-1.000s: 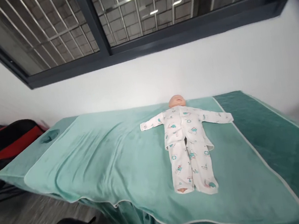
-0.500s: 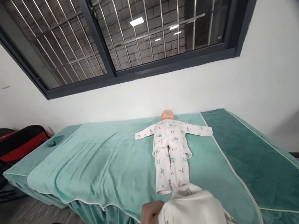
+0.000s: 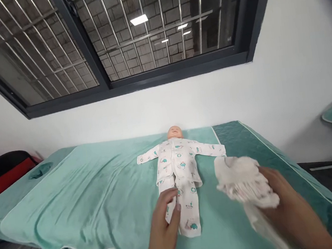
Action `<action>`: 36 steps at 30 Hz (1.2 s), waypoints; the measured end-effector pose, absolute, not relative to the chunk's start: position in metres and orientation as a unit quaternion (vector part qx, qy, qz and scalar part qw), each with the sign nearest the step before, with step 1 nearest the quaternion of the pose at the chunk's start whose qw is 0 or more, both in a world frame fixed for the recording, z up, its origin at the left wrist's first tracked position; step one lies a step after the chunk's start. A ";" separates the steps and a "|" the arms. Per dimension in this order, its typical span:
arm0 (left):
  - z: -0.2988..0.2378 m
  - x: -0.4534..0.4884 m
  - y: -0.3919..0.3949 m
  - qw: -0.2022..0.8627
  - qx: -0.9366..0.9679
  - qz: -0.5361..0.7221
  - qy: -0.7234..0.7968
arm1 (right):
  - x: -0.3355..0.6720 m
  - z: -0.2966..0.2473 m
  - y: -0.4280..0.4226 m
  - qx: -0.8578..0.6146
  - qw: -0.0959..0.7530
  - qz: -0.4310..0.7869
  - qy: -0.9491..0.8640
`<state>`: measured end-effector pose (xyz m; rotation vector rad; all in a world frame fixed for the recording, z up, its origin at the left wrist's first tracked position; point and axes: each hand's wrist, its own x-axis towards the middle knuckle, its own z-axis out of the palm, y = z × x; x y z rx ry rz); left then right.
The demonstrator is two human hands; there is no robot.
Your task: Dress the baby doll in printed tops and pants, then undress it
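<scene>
A baby doll (image 3: 175,132) lies on its back with both arms stretched out. It wears a white jacket (image 3: 174,159) with small green prints and matching trousers (image 3: 189,212). My left hand (image 3: 165,217) is over one trouser leg, thumb and fingers apart, with nothing in it; I cannot tell whether it touches the fabric. To the right of the doll, my right hand (image 3: 279,195) grips a bunched white cloth (image 3: 242,179) with a gathered, ruffled part. A loose end hangs below, and most of my right fingers are hidden behind the bundle.
Under the doll is a light green sheet (image 3: 100,181) on a massage bed, with a darker green cover (image 3: 247,146) at the right and a face hole (image 3: 41,170) at the left. A barred window (image 3: 143,34) is above. Red and black chairs (image 3: 5,172) stand at the left.
The white cloth has moved from the front edge to the right of the doll, now in my right hand. My left hand has come over the trousers. The view has shifted right.
</scene>
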<state>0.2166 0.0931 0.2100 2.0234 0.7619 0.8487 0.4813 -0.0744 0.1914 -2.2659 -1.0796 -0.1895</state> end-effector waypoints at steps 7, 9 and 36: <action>0.154 0.212 0.155 0.433 0.722 0.328 0.430 | 0.513 0.134 -0.049 -0.904 0.188 -0.159 -0.350; 0.143 0.215 0.162 0.500 0.687 0.302 0.433 | 0.484 0.129 -0.044 -0.866 0.249 -0.215 -0.375; 0.185 0.371 0.324 0.348 0.841 0.347 0.226 | 0.485 0.196 0.237 -0.812 0.325 0.038 -0.483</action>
